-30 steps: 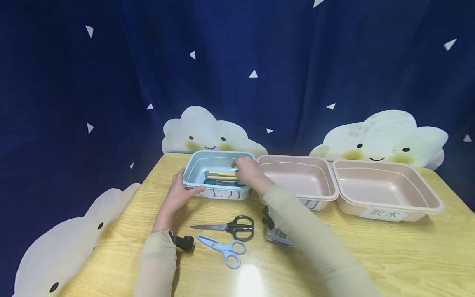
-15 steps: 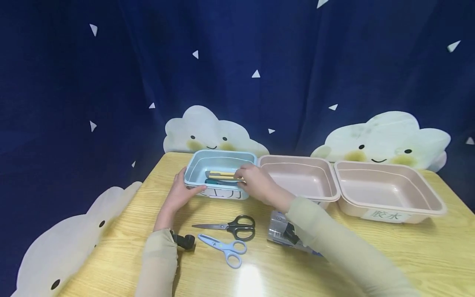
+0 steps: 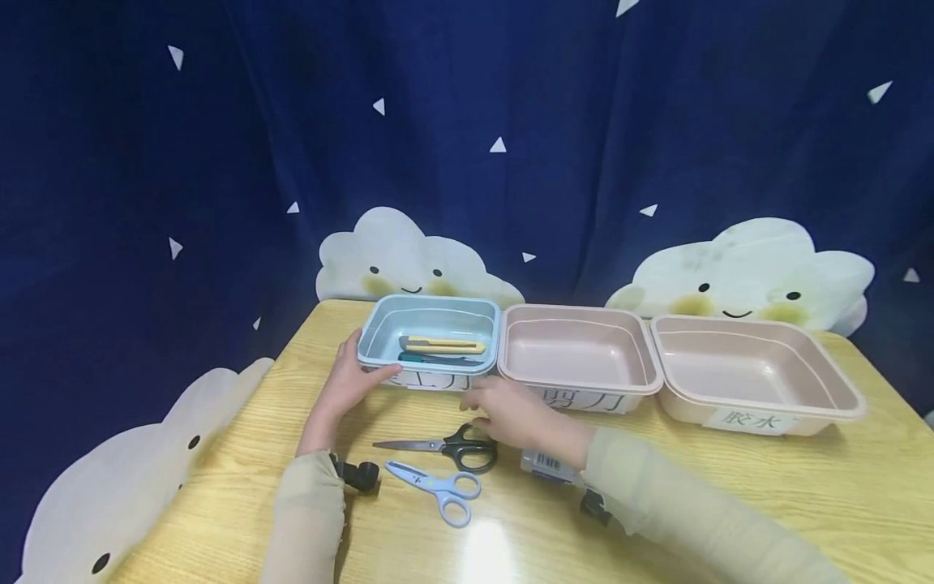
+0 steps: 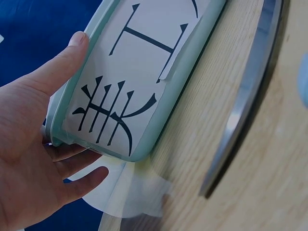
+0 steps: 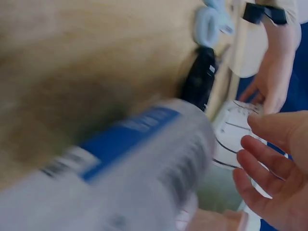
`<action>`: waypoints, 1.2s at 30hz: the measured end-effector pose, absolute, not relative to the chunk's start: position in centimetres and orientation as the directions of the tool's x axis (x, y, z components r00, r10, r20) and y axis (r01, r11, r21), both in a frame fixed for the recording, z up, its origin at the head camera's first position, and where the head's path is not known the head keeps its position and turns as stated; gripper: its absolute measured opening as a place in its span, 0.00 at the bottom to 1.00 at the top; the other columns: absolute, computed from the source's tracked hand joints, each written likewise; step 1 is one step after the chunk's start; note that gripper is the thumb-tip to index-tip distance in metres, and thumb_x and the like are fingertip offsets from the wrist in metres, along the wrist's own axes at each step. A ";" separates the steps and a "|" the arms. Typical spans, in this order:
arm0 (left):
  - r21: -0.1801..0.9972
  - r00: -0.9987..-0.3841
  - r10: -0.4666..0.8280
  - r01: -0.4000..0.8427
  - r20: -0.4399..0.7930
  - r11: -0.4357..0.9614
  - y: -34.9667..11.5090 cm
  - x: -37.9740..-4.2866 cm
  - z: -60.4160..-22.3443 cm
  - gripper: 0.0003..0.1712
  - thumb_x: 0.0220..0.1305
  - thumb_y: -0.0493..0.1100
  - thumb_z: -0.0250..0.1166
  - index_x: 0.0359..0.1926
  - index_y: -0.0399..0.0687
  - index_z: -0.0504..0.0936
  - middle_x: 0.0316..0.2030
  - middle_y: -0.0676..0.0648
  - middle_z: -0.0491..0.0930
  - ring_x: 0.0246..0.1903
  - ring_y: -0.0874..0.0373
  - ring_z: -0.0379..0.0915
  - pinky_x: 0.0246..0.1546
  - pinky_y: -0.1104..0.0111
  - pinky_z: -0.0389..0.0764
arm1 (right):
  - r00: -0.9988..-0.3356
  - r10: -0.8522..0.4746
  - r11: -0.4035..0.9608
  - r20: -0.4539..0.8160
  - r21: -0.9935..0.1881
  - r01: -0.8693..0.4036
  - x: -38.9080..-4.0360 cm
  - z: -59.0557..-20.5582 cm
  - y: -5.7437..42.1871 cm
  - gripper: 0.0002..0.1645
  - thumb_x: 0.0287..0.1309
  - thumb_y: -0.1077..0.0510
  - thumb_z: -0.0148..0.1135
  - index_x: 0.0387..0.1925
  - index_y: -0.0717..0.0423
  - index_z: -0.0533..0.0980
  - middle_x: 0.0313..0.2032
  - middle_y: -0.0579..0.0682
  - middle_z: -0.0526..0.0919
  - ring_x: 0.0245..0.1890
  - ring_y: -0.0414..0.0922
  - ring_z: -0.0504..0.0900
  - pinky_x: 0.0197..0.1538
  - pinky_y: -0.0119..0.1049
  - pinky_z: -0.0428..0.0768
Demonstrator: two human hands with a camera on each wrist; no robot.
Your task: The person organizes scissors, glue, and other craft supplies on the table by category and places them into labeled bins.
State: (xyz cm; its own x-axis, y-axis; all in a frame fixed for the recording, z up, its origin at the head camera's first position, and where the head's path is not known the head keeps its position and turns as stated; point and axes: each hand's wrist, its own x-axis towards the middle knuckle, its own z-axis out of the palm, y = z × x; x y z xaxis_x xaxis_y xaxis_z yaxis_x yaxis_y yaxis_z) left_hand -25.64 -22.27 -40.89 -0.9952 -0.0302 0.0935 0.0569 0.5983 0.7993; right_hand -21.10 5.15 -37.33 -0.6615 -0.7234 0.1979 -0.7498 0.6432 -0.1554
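My left hand (image 3: 348,388) holds the front left corner of the light blue bin (image 3: 368,332), thumb on the rim and fingers round the side. Inside the bin lie a yellow utility knife (image 3: 443,346) and a dark green utility knife (image 3: 434,359). My right hand (image 3: 514,412) hovers above the table with nothing in it, fingers loosely bent, just beside the black-handled scissors (image 3: 461,444). Closer to me lie the light blue scissors (image 3: 439,488). A clear bottle with a blue label (image 5: 139,122) lies under my right wrist, partly hidden by the forearm in the head view.
Two pinkish bins stand in a row right of the blue one: the middle bin (image 3: 580,381) and the right bin (image 3: 759,405), each with a paper label in front. A dark blue curtain (image 3: 467,122) with cloud cut-outs hangs behind the wooden table (image 3: 730,487).
My right hand has released the yellow utility knife inside the blue bin, then drawn back toward me, over the table near the black-handled scissors. My left hand stays at the bin corner.
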 end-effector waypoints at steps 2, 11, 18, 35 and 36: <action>0.800 -0.995 -0.030 0.057 0.094 0.597 -22.3 -25.7 -40.9 0.61 0.45 0.58 0.70 0.70 0.42 0.42 0.64 0.35 0.51 0.63 0.41 0.52 0.62 0.48 0.57 | -0.665 -0.732 0.648 0.146 -0.153 -0.747 -20.8 -37.9 5.2 0.16 0.45 0.55 0.68 0.40 0.48 0.80 0.40 0.44 0.81 0.41 0.42 0.79 0.43 0.34 0.78; 0.794 -0.995 -0.032 0.052 0.090 0.605 -22.2 -25.7 -41.0 0.61 0.46 0.58 0.70 0.70 0.42 0.42 0.64 0.36 0.52 0.62 0.42 0.53 0.62 0.48 0.58 | -0.666 -0.746 0.647 -0.004 -0.240 -0.723 -20.4 -39.6 4.9 0.25 0.39 0.54 0.72 0.45 0.49 0.78 0.42 0.44 0.79 0.40 0.39 0.78 0.45 0.31 0.77; 0.792 -0.996 -0.035 0.044 0.082 0.609 -22.2 -25.8 -41.0 0.61 0.46 0.59 0.70 0.70 0.43 0.42 0.65 0.36 0.51 0.63 0.42 0.52 0.62 0.49 0.57 | -0.653 -0.757 0.642 -0.009 -0.196 -0.741 -20.6 -40.4 4.2 0.27 0.37 0.56 0.72 0.46 0.50 0.78 0.43 0.46 0.80 0.44 0.41 0.78 0.50 0.33 0.75; 0.795 -0.996 -0.030 0.045 0.079 0.606 -22.2 -25.8 -40.8 0.62 0.46 0.58 0.70 0.70 0.43 0.41 0.65 0.36 0.51 0.63 0.41 0.52 0.62 0.49 0.57 | -0.625 -0.775 0.619 0.090 -0.088 -0.780 -21.0 -39.3 4.6 0.26 0.37 0.60 0.72 0.45 0.51 0.79 0.42 0.46 0.81 0.42 0.44 0.79 0.47 0.34 0.77; 0.794 -0.996 -0.031 0.043 0.078 0.607 -22.2 -25.8 -40.8 0.61 0.46 0.58 0.70 0.70 0.43 0.40 0.65 0.36 0.51 0.63 0.41 0.52 0.62 0.49 0.56 | -0.621 -0.777 0.617 0.104 -0.075 -0.783 -21.0 -39.1 4.7 0.25 0.36 0.59 0.72 0.43 0.51 0.80 0.40 0.46 0.81 0.41 0.44 0.79 0.45 0.34 0.77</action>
